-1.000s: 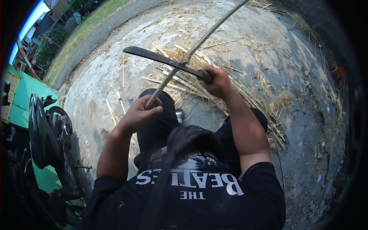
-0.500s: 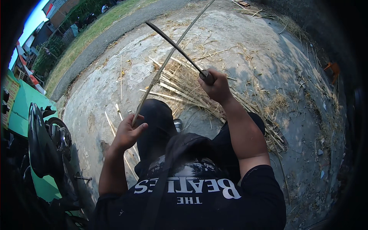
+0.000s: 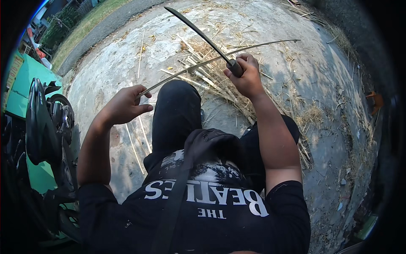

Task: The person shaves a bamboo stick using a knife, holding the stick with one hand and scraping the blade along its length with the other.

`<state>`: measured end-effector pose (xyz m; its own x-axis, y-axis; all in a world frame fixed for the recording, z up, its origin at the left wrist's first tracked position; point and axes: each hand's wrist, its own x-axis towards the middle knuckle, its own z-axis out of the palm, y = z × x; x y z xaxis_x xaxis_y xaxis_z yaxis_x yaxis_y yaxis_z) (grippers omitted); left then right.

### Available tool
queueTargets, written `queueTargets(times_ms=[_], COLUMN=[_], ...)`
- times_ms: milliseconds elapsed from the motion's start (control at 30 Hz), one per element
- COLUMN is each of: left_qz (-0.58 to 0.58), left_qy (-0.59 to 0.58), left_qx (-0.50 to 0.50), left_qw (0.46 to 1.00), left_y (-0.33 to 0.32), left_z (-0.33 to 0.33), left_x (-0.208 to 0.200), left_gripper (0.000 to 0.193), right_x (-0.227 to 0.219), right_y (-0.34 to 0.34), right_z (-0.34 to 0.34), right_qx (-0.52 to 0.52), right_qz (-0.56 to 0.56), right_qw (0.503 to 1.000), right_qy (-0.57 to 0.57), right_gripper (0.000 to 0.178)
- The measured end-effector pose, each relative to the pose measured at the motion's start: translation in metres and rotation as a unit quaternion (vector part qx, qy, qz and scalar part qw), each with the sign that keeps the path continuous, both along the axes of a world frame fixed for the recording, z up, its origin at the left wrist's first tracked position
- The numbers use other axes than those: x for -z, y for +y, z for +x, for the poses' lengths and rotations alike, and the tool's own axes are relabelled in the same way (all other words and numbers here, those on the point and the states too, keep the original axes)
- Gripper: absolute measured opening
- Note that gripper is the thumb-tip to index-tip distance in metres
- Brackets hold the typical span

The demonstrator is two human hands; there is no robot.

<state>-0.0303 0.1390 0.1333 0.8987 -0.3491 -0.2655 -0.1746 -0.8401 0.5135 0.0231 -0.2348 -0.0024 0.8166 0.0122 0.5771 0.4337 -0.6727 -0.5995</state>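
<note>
My left hand (image 3: 125, 103) grips one end of a long, thin bamboo strip (image 3: 192, 68). From there the strip slants up to the right and bows slightly, passing behind the blade near its handle. In my right hand (image 3: 248, 77), fingers are wrapped round the dark handle of a machete (image 3: 198, 32), whose slightly curved blade points up and away to the left. Whether blade and strip touch, I cannot tell. Below them on the ground lies a heap of split bamboo strips (image 3: 220, 86) with pale shavings.
My bent knee (image 3: 177, 101) rises between my hands. A dark motorcycle (image 3: 40, 127) stands at the left beside a green panel (image 3: 36, 84). Loose strips (image 3: 135, 148) lie left of my knee. Fibre shavings (image 3: 311, 116) are scattered at the right; a paved road (image 3: 95, 38) runs at the far left.
The bamboo strip has swung from steeply upright to a flatter slant rightward. My left hand has moved up and left; my right hand, with the machete, has shifted slightly right.
</note>
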Motion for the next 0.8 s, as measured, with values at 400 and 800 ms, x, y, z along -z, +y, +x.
queueTargets(times_ms=[400, 800], left_qz=[0.162, 0.260], left_qy=[0.118, 0.101], left_qx=[0.153, 0.178], left_qw=[0.968, 0.944], left_y=[-0.012, -0.039], left_z=[0.045, 0.066], left_x=[-0.067, -0.085], left_gripper=[0.041, 0.056], right_x=[-0.009, -0.018], right_y=[0.001, -0.021], right_z=[0.001, -0.002], right_qx=[-0.200, -0.294], right_qz=[0.001, 0.163], right_qw=[0.935, 0.832], right_qy=[0.292, 0.441], right_gripper=[0.025, 0.038])
